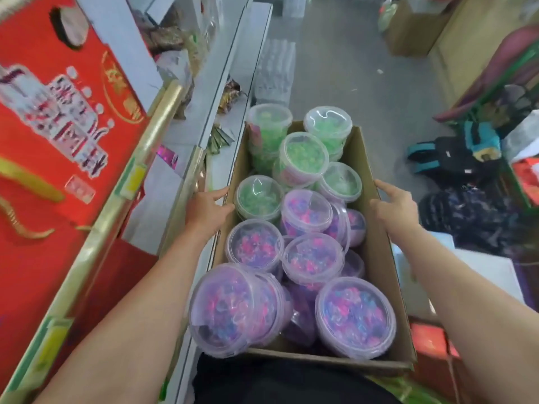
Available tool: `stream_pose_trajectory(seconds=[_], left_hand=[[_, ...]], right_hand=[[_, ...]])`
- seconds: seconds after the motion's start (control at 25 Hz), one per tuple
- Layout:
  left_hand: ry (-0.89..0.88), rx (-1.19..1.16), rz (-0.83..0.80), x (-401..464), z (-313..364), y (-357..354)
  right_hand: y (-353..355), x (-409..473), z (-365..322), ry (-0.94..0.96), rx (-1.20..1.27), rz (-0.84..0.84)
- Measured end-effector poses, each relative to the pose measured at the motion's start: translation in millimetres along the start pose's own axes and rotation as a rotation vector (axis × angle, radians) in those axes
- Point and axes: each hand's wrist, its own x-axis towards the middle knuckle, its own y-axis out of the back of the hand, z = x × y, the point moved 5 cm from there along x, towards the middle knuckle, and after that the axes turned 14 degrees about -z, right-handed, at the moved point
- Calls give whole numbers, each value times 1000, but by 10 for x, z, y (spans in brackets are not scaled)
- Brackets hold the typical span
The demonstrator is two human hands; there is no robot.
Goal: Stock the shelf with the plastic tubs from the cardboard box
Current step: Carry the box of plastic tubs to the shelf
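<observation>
An open cardboard box (376, 258) is held in front of my body, filled with several clear plastic tubs. Those at the near end hold pink and purple contents (354, 314), and those at the far end hold green contents (303, 154). Some lie tilted on top of others. My left hand (208, 207) grips the box's left wall from outside. My right hand (395, 204) grips the right wall. White shelves (221, 68) run along the left, close beside the box.
A big red gift box (58, 118) with gold edging fills the upper left shelf. Snack packets lie on the lower shelves. Wrapped bottle packs (275, 71) stand on the grey floor ahead. Backpacks (455, 161) and cardboard boxes (408, 27) crowd the right side.
</observation>
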Motion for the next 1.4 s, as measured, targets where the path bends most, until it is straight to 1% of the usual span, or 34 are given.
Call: stream_pose_trajectory(seconds=[0.12,0.24,0.36,0.4,0.56,0.68,0.84,1.08,1.28,1.4], left_hand=[[14,-17,7,869,425,137],[-11,12,6,1900,783,257],[-42,48,-18,2949,1224,451],[-42,51,-4,3320,1388,552],[-42,36,-6,4387,2003,769],[-31,33,-7,5309,2383,838],[11,16,35,6446,2739,814],[99,-65,53,7723,3153,920],[116,-94,40,8943,3311,1166],[130,-93,-1,9786,3402,1388]], right_hand=[[166,956,-408,1,23,-8],[245,1969,-794,-1,31,-16],[330,2860,-1196,-3,57,26],[402,3186,-1370,-15,76,37],[603,4213,-1871,-38,108,37],[751,5180,-2182,-27,123,28],[878,6530,-2563,-9,123,-32],[1046,8083,-3240,3,60,-83],[890,9247,-3780,5,35,-105],[730,9919,-4092,-21,46,-78]])
